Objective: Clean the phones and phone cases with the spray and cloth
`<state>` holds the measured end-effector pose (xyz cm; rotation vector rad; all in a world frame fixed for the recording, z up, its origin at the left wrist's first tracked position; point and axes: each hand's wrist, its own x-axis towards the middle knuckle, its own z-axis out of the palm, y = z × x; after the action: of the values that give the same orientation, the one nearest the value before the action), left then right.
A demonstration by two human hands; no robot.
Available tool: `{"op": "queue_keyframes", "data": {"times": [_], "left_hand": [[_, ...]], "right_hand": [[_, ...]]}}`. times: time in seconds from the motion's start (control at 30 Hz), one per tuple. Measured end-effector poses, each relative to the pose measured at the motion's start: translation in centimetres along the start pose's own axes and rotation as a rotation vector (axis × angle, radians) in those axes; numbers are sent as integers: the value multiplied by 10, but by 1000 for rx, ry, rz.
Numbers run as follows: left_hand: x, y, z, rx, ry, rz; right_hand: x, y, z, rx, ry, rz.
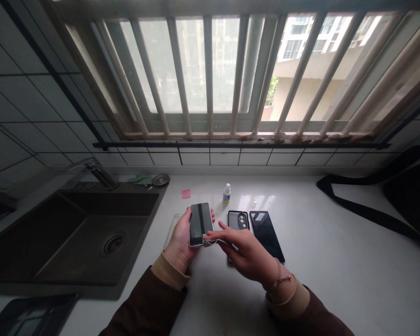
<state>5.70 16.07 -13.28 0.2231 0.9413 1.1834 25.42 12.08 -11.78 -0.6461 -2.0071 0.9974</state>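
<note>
Phone (200,220): just below the centre of the frame, dark screen facing the camera, raised above the white counter (336,280).
Long axis of phone: runs up and down the frame, with the top end leaning slightly left; the lower short edge faces the wearer.
Left hand (182,237): the nearer of the two, in direct contact; closed around the phone from the left and beneath, thumb along the left edge, fingertips showing past the right edge.
Right hand (247,252): to the lower right of the phone, back of the hand upward, fingers reaching toward the left of the frame; they pinch a pale cloth (215,242).
Phone relative to right grip: upper left of the right fingertips, which lie at its lower right corner; most of the screen extends upward from there. How firmly the cloth meets the glass cannot be told.
Phone relative to left grip: within the palm and fingers, its upper end projecting beyond the thumb.
Black phone case (233,219): right of the phone, partly hidden by the right hand.
Dark tablet-like slab (266,233): just right of the case, lying flat.
Small white bottle (227,195): upright, above the case.
</note>
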Motion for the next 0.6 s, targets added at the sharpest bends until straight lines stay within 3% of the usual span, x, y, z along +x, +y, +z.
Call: {"op": "queue_keyframes", "data": {"times": [0.2, 0.4, 0.6], "left_hand": [[4, 2, -3, -12, -11, 45], [-5, 5, 4, 66, -74, 33], [-6, -1, 3, 52, -132, -85]], "right_hand": [[-4, 3, -2, 125, 71, 127], [-1, 25, 1, 399, 414, 326], [6, 22, 6, 771, 301, 586]]}}
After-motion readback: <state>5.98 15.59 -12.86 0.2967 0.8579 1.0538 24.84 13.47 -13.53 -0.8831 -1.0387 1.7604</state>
